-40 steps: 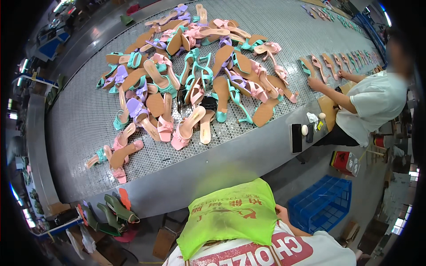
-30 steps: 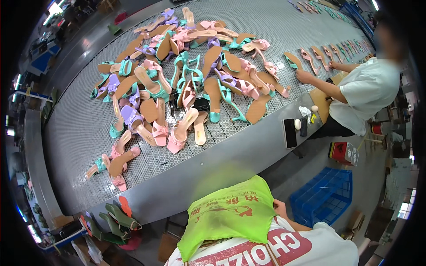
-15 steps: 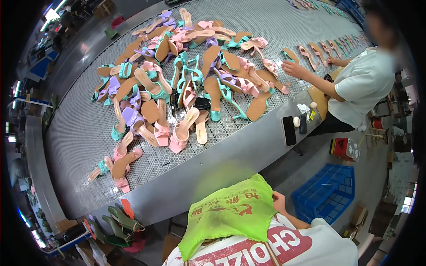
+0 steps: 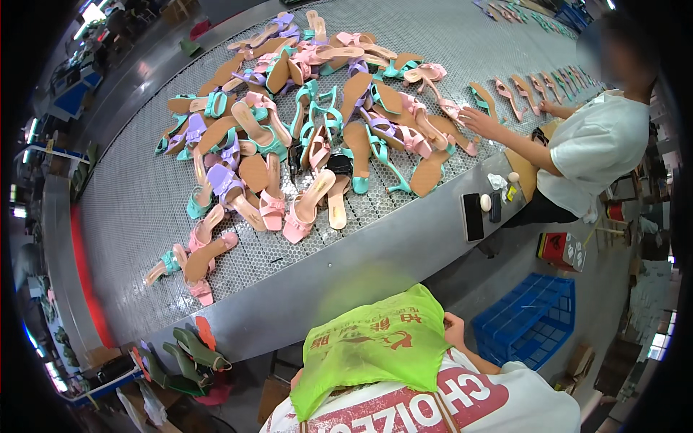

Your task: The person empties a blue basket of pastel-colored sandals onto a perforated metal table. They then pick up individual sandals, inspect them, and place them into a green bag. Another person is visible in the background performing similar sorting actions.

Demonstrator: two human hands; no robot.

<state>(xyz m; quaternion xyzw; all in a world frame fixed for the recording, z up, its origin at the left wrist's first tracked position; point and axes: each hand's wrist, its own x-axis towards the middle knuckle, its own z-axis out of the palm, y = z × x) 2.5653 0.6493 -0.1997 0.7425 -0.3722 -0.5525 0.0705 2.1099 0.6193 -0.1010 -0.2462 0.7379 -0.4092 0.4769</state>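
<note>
A bright green plastic bag with red print is spread out in front of my chest. At its right edge is my right hand, fingers closed on the bag and partly hidden behind it. Only a sliver of my left hand shows at the bag's left edge; its fingers are hidden. Beyond the metal rim lies a heap of heeled sandals in pink, mint green and purple, among them a pink sandal near the front. Neither of my hands touches the sandals.
The sandals lie on a perforated metal table. At right a co-worker reaches toward a pink sandal; a row of sandals runs beyond. A phone lies on the rim. A blue crate and dark green shoes stand below.
The view has shifted slightly. The co-worker's near hand has come to a pink sandal. A sliver of my left hand now shows beside the bag, and a red strip appears along the table's left side.
</note>
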